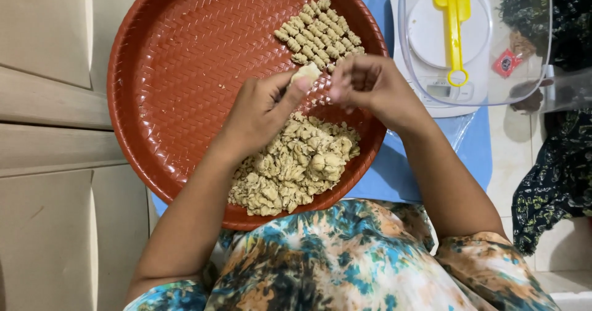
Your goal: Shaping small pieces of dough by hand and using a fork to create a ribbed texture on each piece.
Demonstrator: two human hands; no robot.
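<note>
A large round red woven-pattern tray (179, 70) fills the middle of the head view. A heap of crumbly beige dough (290, 166) lies at its near right side. Rows of small ridged, shaped dough pieces (320, 33) sit at the far right of the tray. My left hand (262, 110) pinches a small lump of dough (306, 72) between thumb and fingertips. My right hand (367, 86) hovers just right of that lump, fingers curled; whether it touches the lump is unclear.
A white kitchen scale (431, 89) stands right of the tray under a clear plastic container (475, 40) holding a yellow scoop (455, 21). A blue mat (475, 144) lies beneath. Beige cabinet doors (49, 132) run along the left. Dark patterned cloth (555, 175) is at right.
</note>
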